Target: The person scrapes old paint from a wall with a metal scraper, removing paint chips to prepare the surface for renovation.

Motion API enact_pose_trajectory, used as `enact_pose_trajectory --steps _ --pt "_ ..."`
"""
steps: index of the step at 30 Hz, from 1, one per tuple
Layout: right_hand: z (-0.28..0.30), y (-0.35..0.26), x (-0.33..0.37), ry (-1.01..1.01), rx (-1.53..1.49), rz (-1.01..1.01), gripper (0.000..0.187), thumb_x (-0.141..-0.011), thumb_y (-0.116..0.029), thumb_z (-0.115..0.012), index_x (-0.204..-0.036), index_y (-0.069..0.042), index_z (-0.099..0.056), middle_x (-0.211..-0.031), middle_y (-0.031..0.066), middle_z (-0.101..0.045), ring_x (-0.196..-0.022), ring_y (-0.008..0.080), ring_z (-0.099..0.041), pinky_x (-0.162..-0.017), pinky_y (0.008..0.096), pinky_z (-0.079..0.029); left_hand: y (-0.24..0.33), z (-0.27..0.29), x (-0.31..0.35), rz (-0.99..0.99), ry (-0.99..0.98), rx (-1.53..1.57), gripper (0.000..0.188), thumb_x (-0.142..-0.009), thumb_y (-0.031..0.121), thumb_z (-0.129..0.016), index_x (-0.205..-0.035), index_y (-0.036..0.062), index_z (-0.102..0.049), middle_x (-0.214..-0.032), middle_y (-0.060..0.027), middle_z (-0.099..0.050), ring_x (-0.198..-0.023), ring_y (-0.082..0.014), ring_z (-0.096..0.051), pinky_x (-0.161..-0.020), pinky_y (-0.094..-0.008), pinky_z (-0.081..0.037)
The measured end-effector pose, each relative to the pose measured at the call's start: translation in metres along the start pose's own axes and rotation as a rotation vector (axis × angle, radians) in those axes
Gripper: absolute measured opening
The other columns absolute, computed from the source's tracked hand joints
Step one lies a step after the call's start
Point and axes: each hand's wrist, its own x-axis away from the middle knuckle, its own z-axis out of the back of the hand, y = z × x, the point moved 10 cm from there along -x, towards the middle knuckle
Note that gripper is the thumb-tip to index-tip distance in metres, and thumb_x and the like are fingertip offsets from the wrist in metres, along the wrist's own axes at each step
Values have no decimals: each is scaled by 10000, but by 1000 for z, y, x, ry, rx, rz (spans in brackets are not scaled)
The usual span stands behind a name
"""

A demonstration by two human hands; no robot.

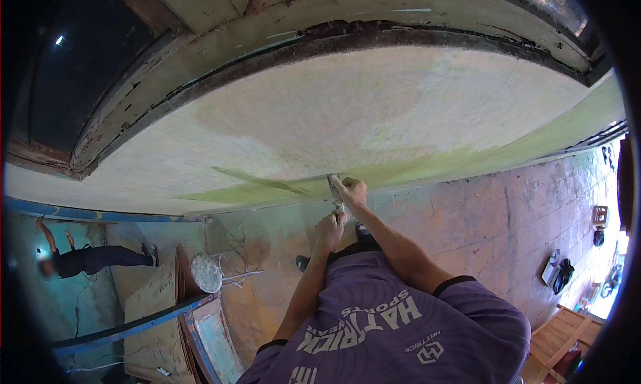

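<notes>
Left hand [330, 230], right hand [353, 192] on one scraper [334, 185]; one stool [206, 272].

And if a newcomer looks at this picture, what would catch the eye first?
Probably the broad pale wall, curving across the upper middle, with a patchy green band along its bottom. Next, at the centre, the left hand and right hand, both gripping a flat-bladed tool at that band. Far left, a person in dark clothes appears tipped sideways.
</notes>
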Motion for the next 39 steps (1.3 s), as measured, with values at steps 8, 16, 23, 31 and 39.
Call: enact_pose_trajectory --steps 8,16,23,31,39 --pt "4 2 -3 -7 24 3 539 -759 -442 -759 -563 27 -581 -478 33 -530 -485 94 -469 -484 317 -399 7 11 3 -22 72 -6 483 -964 455 -392 -981 36 -632 -881 -221 -673 -825 -415 -646 -735 -506 -497" --pt "-2 -8 0 11 26 32 530 -754 -423 -773 -576 39 -585 -483 49 -533 -488 95 -474 -489 319 -408 -5 7 1 -6 57 30 428 -962 429 -399 -978 69 -630 -868 -214 -670 -829 -420 -639 -731 -520 -485" --pt "-11 -1 -2 -25 37 22 525 -776 -387 -770 -552 23 -529 -483 0 -461 -502 56 -400 -456 300 -356 -8 1 0 18 -20 -13 431 -962 421 -398 -970 55 -625 -861 -221 -664 -814 -427 -634 -730 -524 -483" --pt "-10 -13 2 -57 -7 37 514 -759 -410 -773 -595 41 -588 -511 46 -555 -500 85 -480 -492 307 -409 -1 21 2 2 54 2 438 -959 433 -403 -1047 59 -612 -876 -231 -661 -826 -431 -631 -741 -525 -478" --pt "-8 -32 3 -34 -32 44 532 -742 -436 -780 -596 50 -618 -509 70 -580 -506 89 -529 -498 329 -443 3 34 3 8 115 19 440 -964 422 -402 -996 51 -637 -857 -230 -664 -822 -431 -633 -736 -522 -480"
